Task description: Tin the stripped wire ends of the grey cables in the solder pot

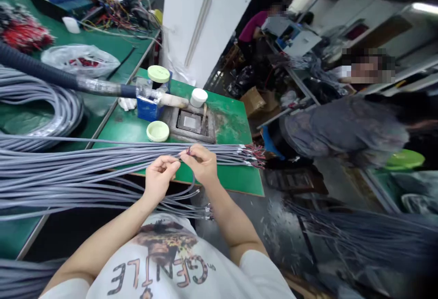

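A thick bundle of grey cables [85, 162] runs from the left across the green table [236, 176], its stripped red and black ends [255, 155] fanned out at the right. My left hand [159, 178] pinches one grey cable in closed fingers. My right hand [201, 162] is closed on the same cable's end, where small red wires show at its fingertips. Both hands meet just above the bundle, near the table's front edge. More grey cable ends [201, 208] hang loose below my hands.
Behind my hands sit a metal solder pot [191, 123], a blue box [150, 105], a green-lidded jar [158, 76], a white jar [199, 97] and a loose green lid [158, 131]. A black hose [41, 73] crosses from the left. Coiled grey cable [37, 107] lies left. Other people work at the right.
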The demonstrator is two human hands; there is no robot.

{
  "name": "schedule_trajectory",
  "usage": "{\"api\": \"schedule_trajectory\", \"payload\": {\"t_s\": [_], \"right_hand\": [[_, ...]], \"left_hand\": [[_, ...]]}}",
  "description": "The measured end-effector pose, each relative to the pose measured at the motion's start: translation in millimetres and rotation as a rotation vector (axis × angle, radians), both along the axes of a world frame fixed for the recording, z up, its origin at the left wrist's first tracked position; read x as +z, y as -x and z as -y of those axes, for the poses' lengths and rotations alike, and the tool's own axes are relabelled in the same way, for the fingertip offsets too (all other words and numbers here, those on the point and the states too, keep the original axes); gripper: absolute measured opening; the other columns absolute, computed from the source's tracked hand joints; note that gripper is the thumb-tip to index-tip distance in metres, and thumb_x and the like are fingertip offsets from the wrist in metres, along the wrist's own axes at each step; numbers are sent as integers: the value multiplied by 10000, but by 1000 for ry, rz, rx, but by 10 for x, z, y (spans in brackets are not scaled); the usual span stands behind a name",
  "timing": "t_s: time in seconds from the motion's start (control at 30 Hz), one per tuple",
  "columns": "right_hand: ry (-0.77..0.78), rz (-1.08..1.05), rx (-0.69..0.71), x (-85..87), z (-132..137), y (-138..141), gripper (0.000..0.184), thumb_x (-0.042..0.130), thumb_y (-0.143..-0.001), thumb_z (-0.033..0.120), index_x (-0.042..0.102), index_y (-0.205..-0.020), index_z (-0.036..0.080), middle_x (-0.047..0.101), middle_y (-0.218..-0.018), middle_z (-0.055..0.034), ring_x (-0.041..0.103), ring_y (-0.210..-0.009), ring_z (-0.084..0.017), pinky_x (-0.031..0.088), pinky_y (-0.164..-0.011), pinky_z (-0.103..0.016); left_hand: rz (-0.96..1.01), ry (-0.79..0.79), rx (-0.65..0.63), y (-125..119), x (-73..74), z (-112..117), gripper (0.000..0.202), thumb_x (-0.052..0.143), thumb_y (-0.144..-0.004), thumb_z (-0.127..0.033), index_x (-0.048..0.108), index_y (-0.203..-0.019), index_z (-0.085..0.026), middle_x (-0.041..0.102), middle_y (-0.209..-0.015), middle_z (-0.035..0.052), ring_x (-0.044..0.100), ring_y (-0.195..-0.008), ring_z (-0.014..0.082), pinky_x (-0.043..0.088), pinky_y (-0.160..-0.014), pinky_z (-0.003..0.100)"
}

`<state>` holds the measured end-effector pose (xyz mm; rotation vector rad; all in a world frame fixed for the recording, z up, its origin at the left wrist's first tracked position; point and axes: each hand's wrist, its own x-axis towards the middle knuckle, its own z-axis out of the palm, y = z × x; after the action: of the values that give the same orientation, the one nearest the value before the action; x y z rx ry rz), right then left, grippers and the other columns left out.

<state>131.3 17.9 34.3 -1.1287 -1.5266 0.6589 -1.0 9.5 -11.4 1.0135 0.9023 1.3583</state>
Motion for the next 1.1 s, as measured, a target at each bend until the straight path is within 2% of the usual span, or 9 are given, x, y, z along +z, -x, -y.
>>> {"api": "schedule_trajectory", "payload": {"t_s": [0.1,0.17,0.23,0.3,0.47,0.73,0.87,0.97,1.1], "right_hand": [[72,122,-35,65,-345,37,232,627,-785,312,606,-599,176,526,-616,14,476,-593,-112,390,-593,-259],[117,228,-41,80,-602,57,274,610,-773,328,556,-556,170,475,-585,26,429,-565,-100,351,-563,-247],[154,347,-22,66,-849,89,292,593,-763,328,515,-531,168,452,-568,32,409,-561,-95,324,-554,-240],[192,484,2,33,-1057,140,294,582,-758,317,501,-519,166,447,-552,34,402,-561,-96,300,-551,-239],[332,799,25,-45,-1353,314,248,573,-771,301,607,-579,148,481,-541,34,424,-560,-99,267,-549,-238],[427,1126,18,-133,-1474,480,223,549,-800,321,702,-705,190,650,-679,-26,542,-653,-155,289,-573,-252],[436,1172,11,-180,-1495,515,222,536,-804,318,708,-736,195,673,-724,-46,557,-677,-171,297,-580,-258],[410,1144,15,-173,-1502,483,221,542,-789,313,691,-690,183,638,-669,-34,525,-643,-159,273,-563,-259],[371,995,1,-60,-1505,228,275,539,-766,333,622,-569,159,508,-539,8,447,-561,-120,245,-530,-251]], "left_hand": [[-399,-290,58,210,-8,-133,133,661,-787,-312,681,-832,-188,611,-592,-17,540,-578,125,440,-624,277],[-683,-484,99,338,-65,-227,124,625,-821,-297,684,-875,-201,684,-727,21,583,-732,177,433,-728,331],[-879,-591,135,412,-158,-299,135,581,-859,-286,675,-917,-208,711,-851,46,590,-848,209,414,-761,355],[-977,-655,164,426,-261,-333,138,552,-880,-263,668,-932,-210,714,-916,53,583,-899,216,398,-779,367],[-1029,-740,201,371,-409,-326,112,560,-876,-222,665,-913,-212,716,-934,36,554,-916,206,371,-819,379],[-1019,-741,214,380,-429,-331,112,550,-879,-211,659,-907,-214,715,-931,31,552,-929,205,362,-818,377],[-1017,-743,219,378,-428,-330,113,548,-879,-207,657,-904,-217,714,-928,30,552,-930,204,363,-817,376],[-1012,-750,223,377,-427,-331,112,549,-879,-210,658,-902,-218,713,-930,30,556,-921,204,367,-817,375],[-1006,-741,211,378,-426,-338,109,562,-868,-209,663,-908,-219,710,-940,33,549,-933,204,372,-830,378]]}}
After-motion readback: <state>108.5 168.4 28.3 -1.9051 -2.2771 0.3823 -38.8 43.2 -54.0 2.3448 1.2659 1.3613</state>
